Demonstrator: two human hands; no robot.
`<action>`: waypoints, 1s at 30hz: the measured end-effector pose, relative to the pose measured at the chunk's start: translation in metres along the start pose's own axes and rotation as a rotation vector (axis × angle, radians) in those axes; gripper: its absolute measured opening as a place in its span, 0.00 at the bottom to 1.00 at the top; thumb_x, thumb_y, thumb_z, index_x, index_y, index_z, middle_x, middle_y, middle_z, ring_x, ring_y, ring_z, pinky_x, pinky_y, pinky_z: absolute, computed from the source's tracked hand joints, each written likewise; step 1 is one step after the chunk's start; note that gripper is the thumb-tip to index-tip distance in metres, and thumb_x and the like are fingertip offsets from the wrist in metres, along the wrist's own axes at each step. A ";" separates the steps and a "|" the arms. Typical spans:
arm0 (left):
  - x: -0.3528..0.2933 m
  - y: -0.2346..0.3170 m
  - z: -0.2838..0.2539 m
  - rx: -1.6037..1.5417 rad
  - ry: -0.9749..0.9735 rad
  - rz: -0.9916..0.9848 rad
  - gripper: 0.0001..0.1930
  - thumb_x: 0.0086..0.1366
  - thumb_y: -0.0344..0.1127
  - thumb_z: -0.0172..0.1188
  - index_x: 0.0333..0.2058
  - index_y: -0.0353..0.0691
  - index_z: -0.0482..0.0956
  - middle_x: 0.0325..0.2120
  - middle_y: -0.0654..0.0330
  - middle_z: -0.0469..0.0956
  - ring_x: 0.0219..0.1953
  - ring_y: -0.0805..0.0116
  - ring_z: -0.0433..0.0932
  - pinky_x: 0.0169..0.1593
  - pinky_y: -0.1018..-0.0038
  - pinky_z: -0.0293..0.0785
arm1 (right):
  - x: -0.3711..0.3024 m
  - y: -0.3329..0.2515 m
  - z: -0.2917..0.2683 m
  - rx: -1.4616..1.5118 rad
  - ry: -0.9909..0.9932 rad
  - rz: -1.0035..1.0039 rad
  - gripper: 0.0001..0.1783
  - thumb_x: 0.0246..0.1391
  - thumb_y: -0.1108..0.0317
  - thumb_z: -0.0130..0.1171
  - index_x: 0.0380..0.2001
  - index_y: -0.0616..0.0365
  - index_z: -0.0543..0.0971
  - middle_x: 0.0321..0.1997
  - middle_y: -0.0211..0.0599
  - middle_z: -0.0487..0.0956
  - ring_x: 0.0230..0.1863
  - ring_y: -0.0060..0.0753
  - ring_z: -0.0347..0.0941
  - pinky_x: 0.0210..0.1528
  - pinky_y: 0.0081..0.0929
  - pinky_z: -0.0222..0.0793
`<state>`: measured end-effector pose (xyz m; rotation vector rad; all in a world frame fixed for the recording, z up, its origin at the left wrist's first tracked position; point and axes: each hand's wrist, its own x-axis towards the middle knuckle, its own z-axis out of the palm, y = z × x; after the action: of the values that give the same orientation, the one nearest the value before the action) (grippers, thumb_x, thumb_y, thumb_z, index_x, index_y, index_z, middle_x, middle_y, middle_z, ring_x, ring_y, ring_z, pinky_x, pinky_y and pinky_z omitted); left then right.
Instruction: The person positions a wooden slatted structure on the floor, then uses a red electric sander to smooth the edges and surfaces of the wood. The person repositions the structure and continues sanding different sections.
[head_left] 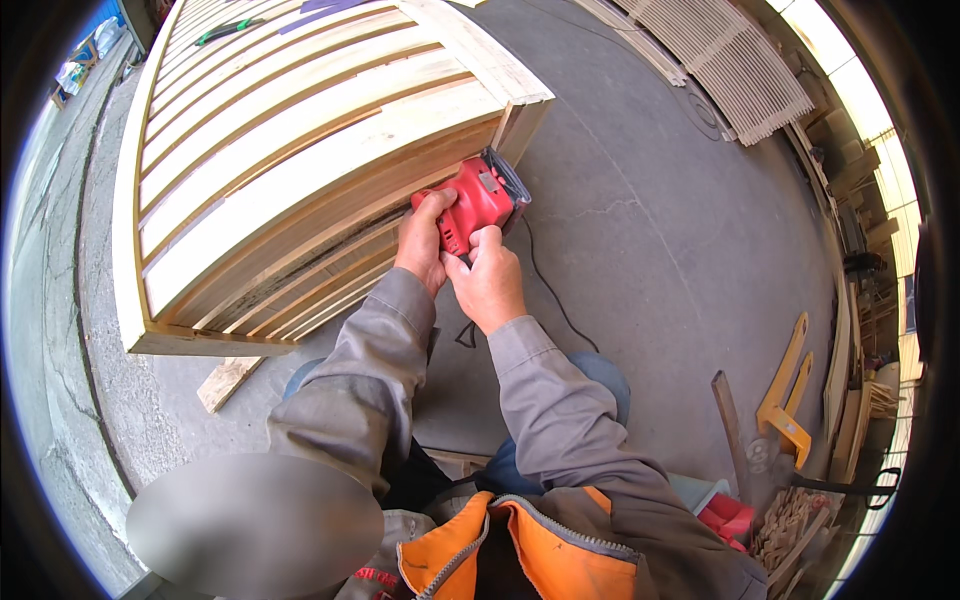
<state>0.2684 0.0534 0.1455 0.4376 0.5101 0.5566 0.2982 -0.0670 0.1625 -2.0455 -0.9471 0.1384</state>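
Observation:
A red corded electric sander [478, 205] is held between my two hands, at the near right corner of a large slatted wooden frame [330, 165]. My left hand [425, 240] wraps round the sander's left end, thumb on top. From below, my right hand [490, 283] grips its near side with bent fingers. The sander's dark working face is turned away to the right, close to the frame's side rails. Whether it touches the wood I cannot tell. A black cord [552, 290] trails from it down to the grey floor [680, 300].
On the slats lie a green-handled tool [225, 32] and a purple sheet [318, 12]. A wooden block [230, 382] sits by the frame's near edge. Slatted panels [725, 65] lie at the far right. A yellow metal tool [785, 400] and wood scraps [790, 535] are at the near right.

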 end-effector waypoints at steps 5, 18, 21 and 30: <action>-0.003 0.001 -0.002 -0.005 -0.016 0.040 0.24 0.68 0.39 0.63 0.57 0.31 0.72 0.48 0.46 0.83 0.45 0.55 0.87 0.54 0.61 0.85 | 0.001 0.000 0.007 -0.050 0.039 -0.028 0.23 0.51 0.68 0.76 0.42 0.63 0.73 0.29 0.48 0.82 0.30 0.52 0.81 0.35 0.44 0.77; -0.011 0.005 -0.007 -0.095 0.093 0.110 0.16 0.56 0.29 0.68 0.42 0.28 0.78 0.35 0.49 0.83 0.32 0.58 0.86 0.37 0.62 0.86 | -0.004 -0.004 0.015 -0.050 -0.022 0.092 0.21 0.52 0.67 0.75 0.40 0.64 0.74 0.29 0.48 0.83 0.31 0.50 0.82 0.40 0.43 0.77; -0.008 0.000 -0.007 -0.053 0.112 0.113 0.16 0.56 0.30 0.68 0.42 0.28 0.78 0.35 0.49 0.83 0.32 0.58 0.86 0.37 0.63 0.86 | -0.003 -0.002 0.011 -0.051 -0.027 0.087 0.21 0.52 0.67 0.75 0.40 0.64 0.74 0.30 0.49 0.83 0.31 0.50 0.82 0.40 0.44 0.77; 0.013 -0.012 -0.023 0.036 0.043 0.050 0.20 0.66 0.36 0.62 0.52 0.29 0.74 0.43 0.46 0.84 0.41 0.56 0.87 0.49 0.61 0.87 | 0.002 0.015 0.017 -0.105 -0.008 0.003 0.21 0.51 0.68 0.74 0.40 0.64 0.73 0.30 0.51 0.84 0.33 0.52 0.84 0.38 0.44 0.78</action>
<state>0.2697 0.0579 0.1173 0.4740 0.5525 0.6065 0.3014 -0.0601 0.1409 -2.1441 -0.9748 0.0999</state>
